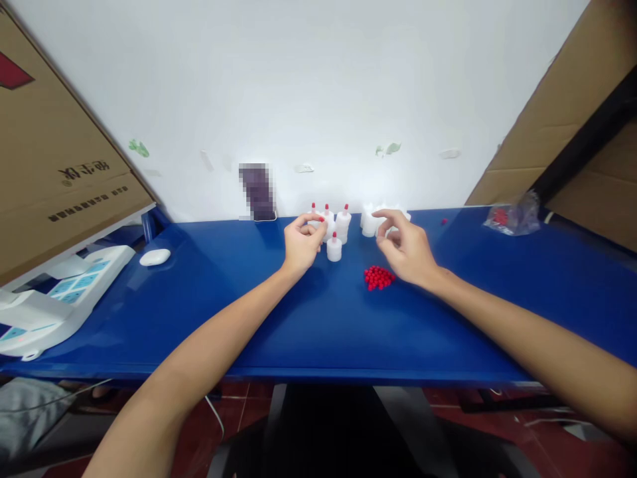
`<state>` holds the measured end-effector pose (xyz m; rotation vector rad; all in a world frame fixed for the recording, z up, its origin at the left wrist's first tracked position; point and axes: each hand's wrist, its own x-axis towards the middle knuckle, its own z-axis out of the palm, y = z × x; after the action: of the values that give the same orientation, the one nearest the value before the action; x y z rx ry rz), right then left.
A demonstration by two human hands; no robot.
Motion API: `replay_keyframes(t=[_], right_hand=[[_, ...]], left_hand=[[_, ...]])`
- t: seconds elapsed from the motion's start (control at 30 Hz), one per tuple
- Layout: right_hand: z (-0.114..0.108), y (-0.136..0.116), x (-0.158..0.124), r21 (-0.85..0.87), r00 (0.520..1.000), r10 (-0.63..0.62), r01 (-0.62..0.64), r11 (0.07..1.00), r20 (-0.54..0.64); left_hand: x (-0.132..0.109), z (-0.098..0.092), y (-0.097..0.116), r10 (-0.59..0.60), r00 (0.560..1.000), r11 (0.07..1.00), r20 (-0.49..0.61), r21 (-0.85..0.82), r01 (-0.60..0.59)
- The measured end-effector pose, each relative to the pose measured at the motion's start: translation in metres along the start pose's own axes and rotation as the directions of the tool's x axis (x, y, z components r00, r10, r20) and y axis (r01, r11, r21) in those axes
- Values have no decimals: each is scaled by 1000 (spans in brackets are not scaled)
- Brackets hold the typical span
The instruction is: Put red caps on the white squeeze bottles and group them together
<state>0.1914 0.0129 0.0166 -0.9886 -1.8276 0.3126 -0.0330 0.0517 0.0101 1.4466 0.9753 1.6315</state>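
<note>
My left hand (301,241) is closed in a pinch around a small white bottle with a red cap, at the back of the blue table (279,318). Beside it stand capped white bottles (334,247) with red tips. My right hand (405,247) hovers with curled fingers over a group of uncapped white bottles (371,222), touching or nearly touching one; I cannot see anything held in it. A small pile of red caps (379,277) lies on the table just left of my right wrist.
A white mouse (155,257) and a white machine (50,302) sit at the left. A clear bag with red pieces (512,216) lies at the back right, a stray red cap (444,222) near it. Cardboard boxes (54,153) flank both sides. A phone (259,192) leans on the wall.
</note>
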Motion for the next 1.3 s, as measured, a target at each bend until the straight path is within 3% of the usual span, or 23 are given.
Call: replay_keyframes(t=[0.23, 0.53, 0.77, 0.97, 1.2, 1.3], right_hand=[[0, 4, 2, -151, 994, -34, 50, 987, 104], [0, 7, 6, -237, 988, -126, 144, 961, 91], [4, 7, 4, -120, 980, -162, 176, 977, 116], [2, 4, 4, -21, 978, -191, 193, 981, 84], [2, 4, 2, -158, 980, -196, 187, 969, -43], [0, 1, 3, -205, 982, -184, 171, 964, -43]], left_hand=[[-3, 1, 2, 1, 998, 1000, 70, 4, -1], [-7, 0, 2, -16, 967, 997, 253, 79, -4], [-11, 6, 9, 100, 990, 993, 104, 48, -105], [-13, 11, 10, 152, 987, 987, 54, 48, -155], [-19, 15, 14, 162, 983, 981, 86, 89, -169], [-23, 18, 15, 172, 979, 979, 111, 92, -183]])
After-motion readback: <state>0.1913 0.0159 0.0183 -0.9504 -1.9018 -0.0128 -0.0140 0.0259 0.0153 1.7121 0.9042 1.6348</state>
